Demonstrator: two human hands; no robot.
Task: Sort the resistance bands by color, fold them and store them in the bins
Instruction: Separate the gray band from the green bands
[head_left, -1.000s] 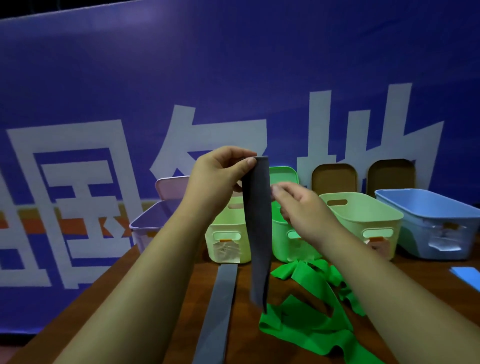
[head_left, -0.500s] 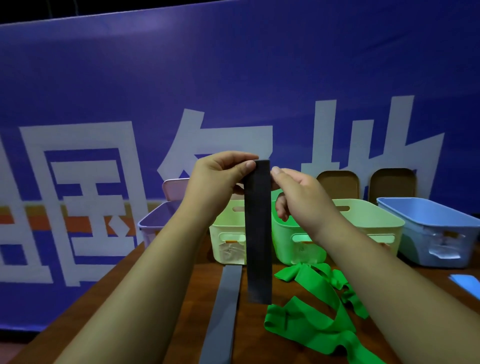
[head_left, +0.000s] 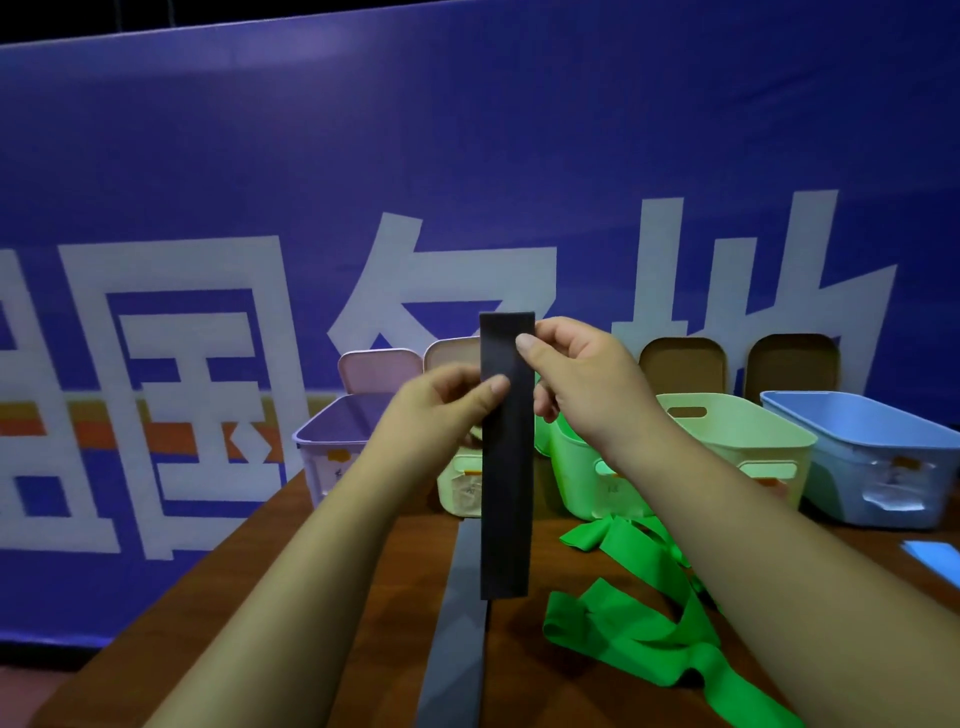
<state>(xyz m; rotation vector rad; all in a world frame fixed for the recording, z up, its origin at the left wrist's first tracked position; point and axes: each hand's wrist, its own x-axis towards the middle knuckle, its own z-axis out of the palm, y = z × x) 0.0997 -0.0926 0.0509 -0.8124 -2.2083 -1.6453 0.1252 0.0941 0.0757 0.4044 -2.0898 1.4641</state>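
Five bins along the back of the desk (head_left: 374, 597), so how far along is this sorting? Can't see into any of them from here.

Reply: early days imo. Going left to right: lilac bin (head_left: 337, 431), then the left hand (head_left: 441, 410) pinching the left edge of a dark grey band (head_left: 506, 467), thumb in front, the other fingers curled behind. The band hangs upright in the air in front of the cream bin (head_left: 460, 493) and looks doubled over to me. The right hand (head_left: 582, 374) pinches its top right corner the same way.

OP: and the rest?

Reply: a lighter grey band (head_left: 457, 634) lies flat on the desk just below the held one, unfolded. Right of that there's a tangled heap of green bands (head_left: 639, 613) in front of the green bin (head_left: 571, 478), and a blue band (head_left: 935, 558) pokes in at the edge near the blue bin (head_left: 857, 452). So I'd guess one fold underway, everything else left to fold and bin.
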